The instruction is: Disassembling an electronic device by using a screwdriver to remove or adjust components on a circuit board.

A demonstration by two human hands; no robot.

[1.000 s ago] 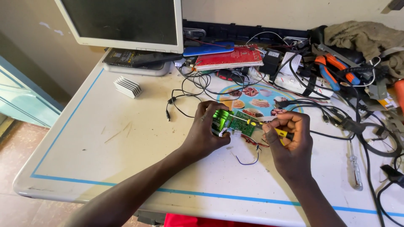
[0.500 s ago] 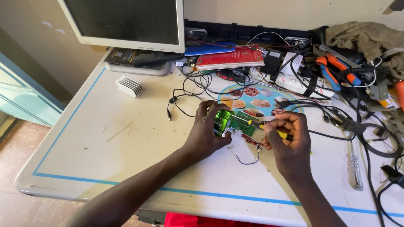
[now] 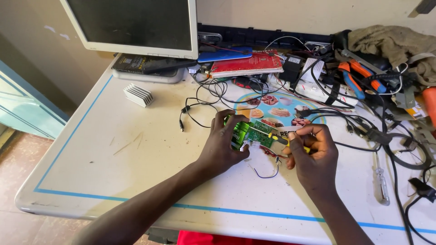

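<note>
My left hand (image 3: 225,145) grips a small green battery pack with a green circuit board (image 3: 249,132) just above the white table (image 3: 136,163). My right hand (image 3: 313,152) is closed around a yellow-handled screwdriver (image 3: 278,138), and its tip rests on the board. Thin red and blue wires (image 3: 269,170) trail from the board onto the table between my hands. Part of the screwdriver handle is hidden inside my fist.
A monitor (image 3: 131,25) stands at the back left with a ribbed metal heatsink (image 3: 137,95) in front of it. A red book (image 3: 247,65), a round printed mat (image 3: 277,109), tangled black cables (image 3: 363,127), pliers (image 3: 359,75) and a clear-handled screwdriver (image 3: 380,179) crowd the right side.
Both hands hold their place over the board; the view has only shifted slightly. The screwdriver stays against the board.
</note>
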